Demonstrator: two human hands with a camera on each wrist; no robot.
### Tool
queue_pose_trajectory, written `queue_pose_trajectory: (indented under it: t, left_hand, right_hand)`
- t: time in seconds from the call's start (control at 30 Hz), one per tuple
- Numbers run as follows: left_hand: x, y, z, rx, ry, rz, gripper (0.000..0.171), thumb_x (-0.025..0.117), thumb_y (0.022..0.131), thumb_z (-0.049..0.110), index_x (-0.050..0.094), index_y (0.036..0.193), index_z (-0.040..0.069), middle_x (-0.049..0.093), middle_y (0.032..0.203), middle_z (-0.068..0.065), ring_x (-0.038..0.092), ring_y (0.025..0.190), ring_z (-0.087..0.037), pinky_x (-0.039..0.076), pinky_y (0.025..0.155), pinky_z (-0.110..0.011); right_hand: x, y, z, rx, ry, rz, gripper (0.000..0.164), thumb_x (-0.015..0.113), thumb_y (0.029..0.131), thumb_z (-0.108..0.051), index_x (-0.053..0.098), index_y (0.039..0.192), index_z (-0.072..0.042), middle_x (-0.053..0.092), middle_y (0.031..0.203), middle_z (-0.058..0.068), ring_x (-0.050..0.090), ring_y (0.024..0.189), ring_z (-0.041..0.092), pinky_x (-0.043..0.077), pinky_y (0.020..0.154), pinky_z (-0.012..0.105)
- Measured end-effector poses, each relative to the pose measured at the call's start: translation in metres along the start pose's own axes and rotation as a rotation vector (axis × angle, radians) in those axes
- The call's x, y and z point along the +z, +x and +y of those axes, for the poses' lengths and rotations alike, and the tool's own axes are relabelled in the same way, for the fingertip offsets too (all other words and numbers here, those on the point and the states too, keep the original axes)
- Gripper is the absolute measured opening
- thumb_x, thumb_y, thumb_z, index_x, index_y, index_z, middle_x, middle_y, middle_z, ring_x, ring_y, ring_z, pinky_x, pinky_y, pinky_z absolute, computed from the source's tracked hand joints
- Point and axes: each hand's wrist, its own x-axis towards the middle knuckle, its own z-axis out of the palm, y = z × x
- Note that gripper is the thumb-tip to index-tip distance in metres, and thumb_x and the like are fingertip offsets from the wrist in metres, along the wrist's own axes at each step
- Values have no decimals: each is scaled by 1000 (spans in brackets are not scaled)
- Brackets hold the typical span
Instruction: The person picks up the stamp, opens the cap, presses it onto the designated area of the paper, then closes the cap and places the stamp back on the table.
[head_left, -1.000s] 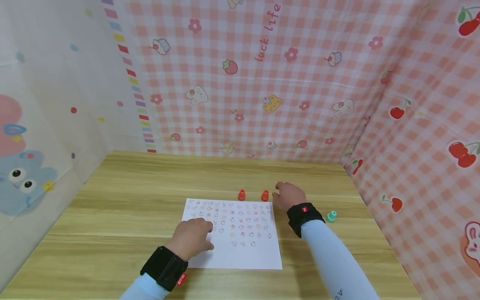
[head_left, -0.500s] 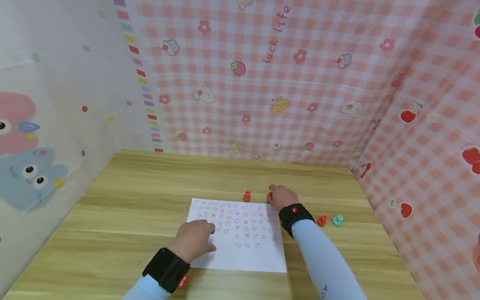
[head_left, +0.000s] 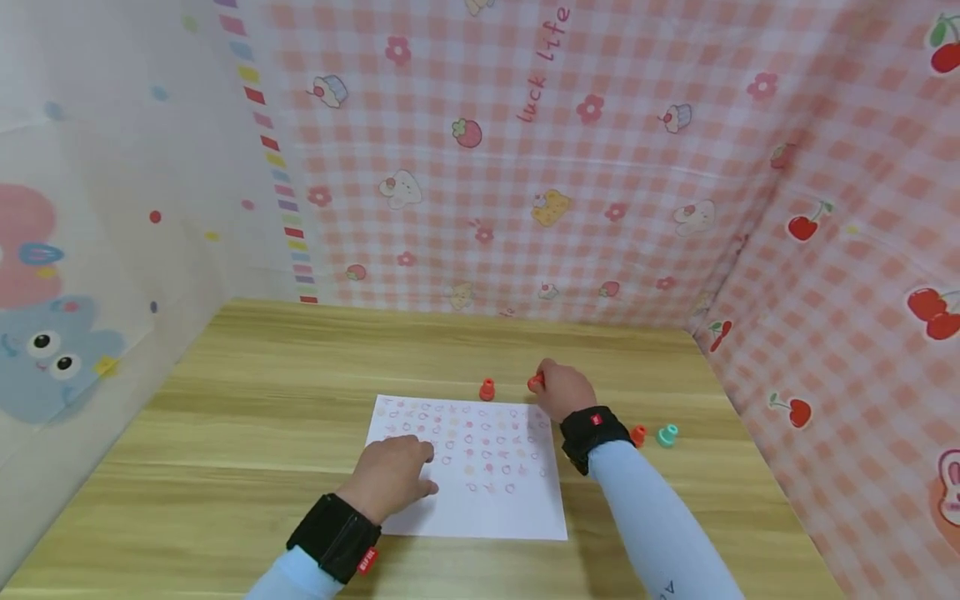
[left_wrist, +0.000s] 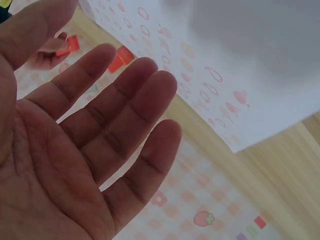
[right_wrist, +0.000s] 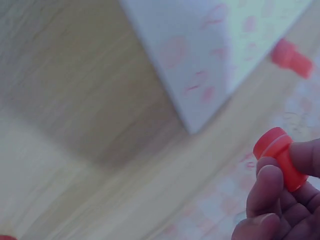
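A red toy stamp (head_left: 535,382) is pinched between the thumb and fingers of my right hand (head_left: 567,390), just past the far right corner of a white sheet of paper (head_left: 517,517). In the right wrist view, the gripped stamp (right_wrist: 286,162) is tilted, its wide end clear of the fingers. Rows of small reddish and pale orange prints cover much of the sheet. My left hand (head_left: 390,477) is over the sheet's left part, fingers extended and holding nothing. The left wrist view shows the left palm (left_wrist: 55,155) bare.
Another red stamp (head_left: 487,389) stands behind the paper's far edge. Beside my right wrist are a red stamp (head_left: 638,435) and a teal stamp (head_left: 667,435) on the wooden table (head_left: 225,400). Patterned cloth (head_left: 480,167) hangs along the back and sides.
My right hand has moved left to the red stamp behind the paper, gripped it and raised it slightly. The red stamp beside the teal one has come out from behind my arm. The left hand stays.
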Motion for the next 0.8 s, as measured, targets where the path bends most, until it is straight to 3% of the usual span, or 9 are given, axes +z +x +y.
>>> queue_pose_trajectory:
  t: [0.2,0.5,0.8]
  left_hand:
    - [0,3,4,22,-20,65,36,80,72,33,73,96,7,70,79,-6,61,68,-20,52,61,-38]
    - [4,9,7,48,-20,143,42,76,76,38,71,105,8,72,91,-10,66,80,-24,56,67,-42]
    - [6,12,12,128,-10,271,46,74,77,42,67,107,7,72,93,-12,68,80,-26,57,65,-43]
  right_hand:
    - [-7,-15,-18,32,136,-6,20,64,90,-17,60,105,-4,67,86,11,56,70,24,54,69,38]
    - [1,-47,-42,58,231,-46,18,67,89,-23,61,101,-10,65,80,5,54,66,20,45,57,29]
    - [10,-77,-63,-77,444,-95,11,66,89,-23,62,93,-13,65,76,2,51,60,15,39,49,26]
